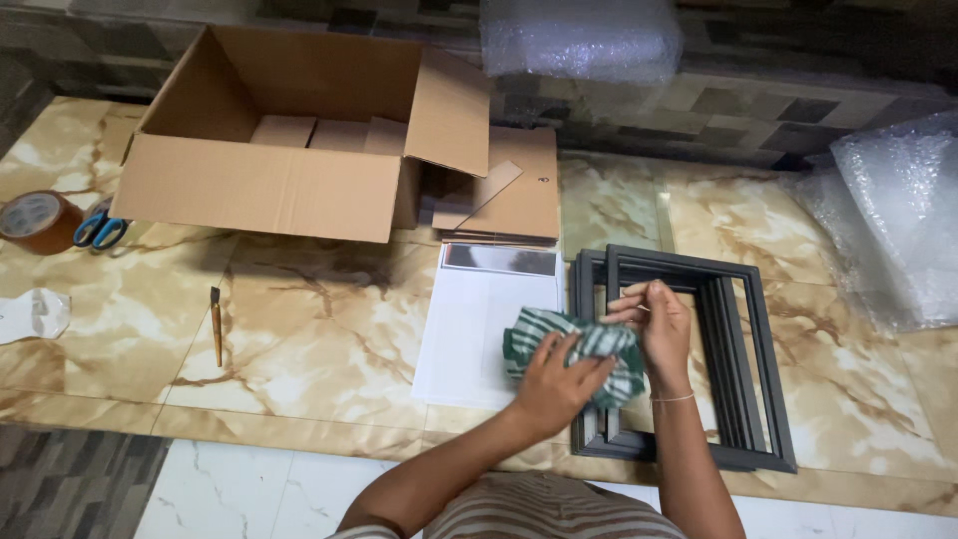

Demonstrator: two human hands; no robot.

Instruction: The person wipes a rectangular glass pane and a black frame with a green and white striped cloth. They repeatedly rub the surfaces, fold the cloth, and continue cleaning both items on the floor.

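1. Our left hand presses down on a green-and-white striped cloth, fingers spread over it and gripping its folds.
2. Our right hand pinches the cloth's far edge, fingertips closed on the fabric.
3. The cloth lies across the left rail of a stack of dark grey picture frames on the marbled floor.
4. Just left of the frames lie white sheets.
5. Beyond them stands an open cardboard box; a brush, tape roll, scissors and bubble wrap lie well apart.
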